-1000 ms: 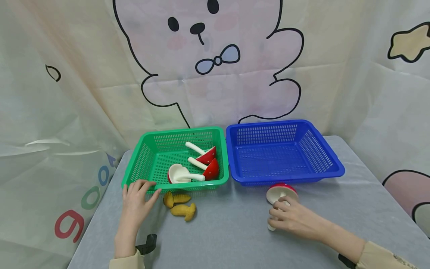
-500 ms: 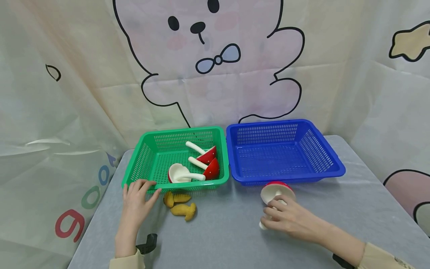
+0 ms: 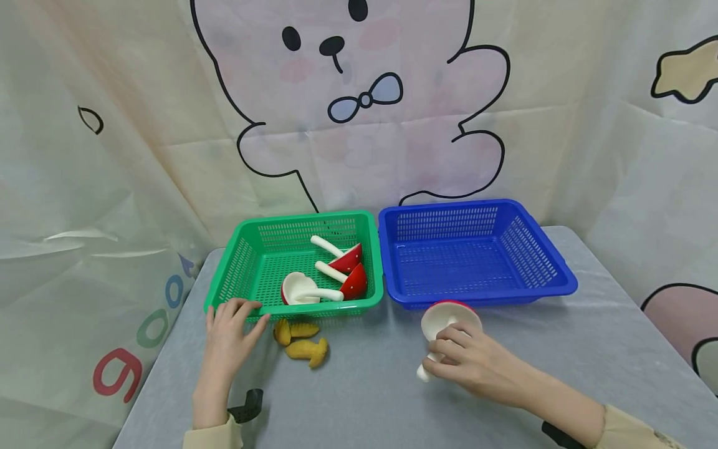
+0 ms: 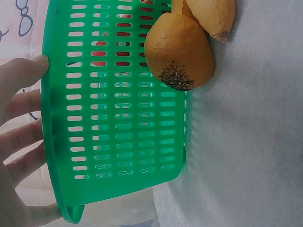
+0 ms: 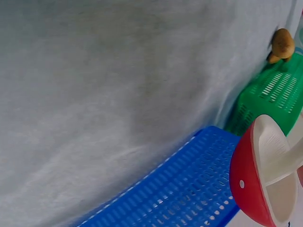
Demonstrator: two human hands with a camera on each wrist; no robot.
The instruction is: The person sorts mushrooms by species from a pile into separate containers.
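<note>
My right hand (image 3: 473, 362) grips a toy mushroom (image 3: 443, 318) by its white stem, in front of the blue basket. In the right wrist view that mushroom (image 5: 251, 175) shows a red, white-dotted cap; the fingers are out of sight there. At the green basket (image 3: 224, 274), my left hand (image 3: 227, 333) holds the front rim near its left corner. The left wrist view has the thumb on the rim (image 4: 46, 113), with the fingertips hidden behind it. Three red-capped mushrooms (image 3: 352, 282) lie inside the green basket.
Two yellow-brown toy mushrooms (image 3: 307, 351) lie on the grey table (image 3: 359, 399) before the green basket. The blue basket (image 3: 561, 287) stands beside it, with nothing seen inside. A printed curtain (image 3: 538, 143) hangs behind.
My right hand has shifted left with the mushroom, whose white underside now turns more toward the head camera. The left hand stays on the green rim.
</note>
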